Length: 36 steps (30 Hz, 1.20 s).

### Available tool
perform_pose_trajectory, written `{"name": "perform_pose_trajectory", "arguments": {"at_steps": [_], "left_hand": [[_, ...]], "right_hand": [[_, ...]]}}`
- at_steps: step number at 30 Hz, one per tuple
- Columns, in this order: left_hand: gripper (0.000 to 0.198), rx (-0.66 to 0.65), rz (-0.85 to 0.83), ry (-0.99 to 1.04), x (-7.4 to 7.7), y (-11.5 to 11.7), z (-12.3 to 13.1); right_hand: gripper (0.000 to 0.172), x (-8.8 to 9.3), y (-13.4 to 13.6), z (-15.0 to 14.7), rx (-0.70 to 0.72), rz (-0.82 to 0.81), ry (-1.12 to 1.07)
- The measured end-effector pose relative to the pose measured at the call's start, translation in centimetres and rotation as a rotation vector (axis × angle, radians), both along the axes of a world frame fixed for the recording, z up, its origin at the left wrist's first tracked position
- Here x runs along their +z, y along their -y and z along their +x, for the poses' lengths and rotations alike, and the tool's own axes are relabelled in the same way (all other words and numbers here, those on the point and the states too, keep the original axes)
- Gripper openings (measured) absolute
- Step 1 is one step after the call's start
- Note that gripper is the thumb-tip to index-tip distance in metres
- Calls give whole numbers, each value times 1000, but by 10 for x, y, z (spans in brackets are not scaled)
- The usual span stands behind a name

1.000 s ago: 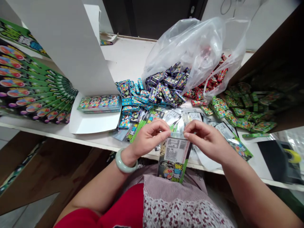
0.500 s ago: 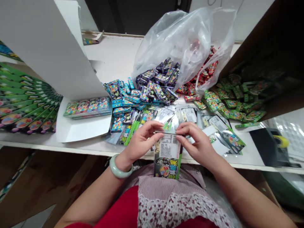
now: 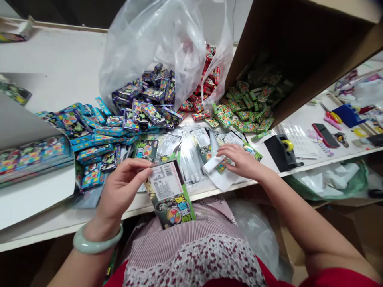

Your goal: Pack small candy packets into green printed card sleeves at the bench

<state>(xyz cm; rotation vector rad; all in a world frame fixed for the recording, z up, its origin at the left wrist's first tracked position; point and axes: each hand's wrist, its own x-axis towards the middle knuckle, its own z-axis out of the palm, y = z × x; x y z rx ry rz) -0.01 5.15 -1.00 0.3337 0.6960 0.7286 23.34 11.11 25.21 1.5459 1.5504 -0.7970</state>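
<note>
- At far left, on the white desk [image 3: 56,56], a white card tray [image 3: 30,203] carries a row of boxed, multicoloured sweet packets [image 3: 36,159].
- Just right of the tray, a loose heap of small blue packets [image 3: 95,133] spreads across the desk.
- The person's left hand [image 3: 122,191], wearing a pale green bangle [image 3: 97,245] at the wrist, is partly curled, its fingertips closed on the top edge of a barcoded card packet [image 3: 166,195].
- That packet lies at 3 o'clock from the left hand and about 8 o'clock from the right. Its long axis runs from 11 o'clock to 5 o'clock, tilted, with its lower end over the desk's front edge. The left hand is clearly the nearer.
- Above it, at 12 o'clock, a clear plastic bag [image 3: 149,52] slumps open behind a mound of purple packets [image 3: 143,95].
- Right of centre, the right hand [image 3: 239,159] lies half open, palm down, over scattered flat packets. Its fingers reach a white paper strip [image 3: 214,164], but whether they grip it cannot be told.
- Further right, a tilted cardboard box [image 3: 287,44] spills green packets [image 3: 245,105] onto the desk.
- At far right stand a black tape dispenser [image 3: 283,151], a phone [image 3: 325,135] and scissors [image 3: 332,117].
</note>
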Motion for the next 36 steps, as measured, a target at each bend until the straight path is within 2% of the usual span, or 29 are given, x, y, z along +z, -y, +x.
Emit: {"name": "perform_pose_trajectory", "arguments": {"at_steps": [2,4,7,10,14,20,29,33,36], "left_hand": [[7,5,-6,-6,1,1,2],[7,11,-10,-9,3,1,3],[7,41,-5,-19,2,1,3],[9,67,3,-29,-1,2,3],[9,48,-15,-49,-1,3,4],[9,24,-36,-49,1,3,5],[11,8,-39,-35,0,1,11],[11,16,-25,-47,3,-1,11],[8,31,-9,-28,5,-3,9]], "right_hand": [[43,2,5,17,80,-50,75],[46,-2,9,28,100,-50,101],[32,-12,8,39,52,-13,92],[17,-21,-1,49,-79,-1,83],[14,-36,-11,62,-198,-15,112],[9,-55,-11,73,-217,8,148],[7,-55,1,56,-116,110,187],[8,-54,7,57,-204,151,220],[11,-47,0,64,-318,201,230]]}}
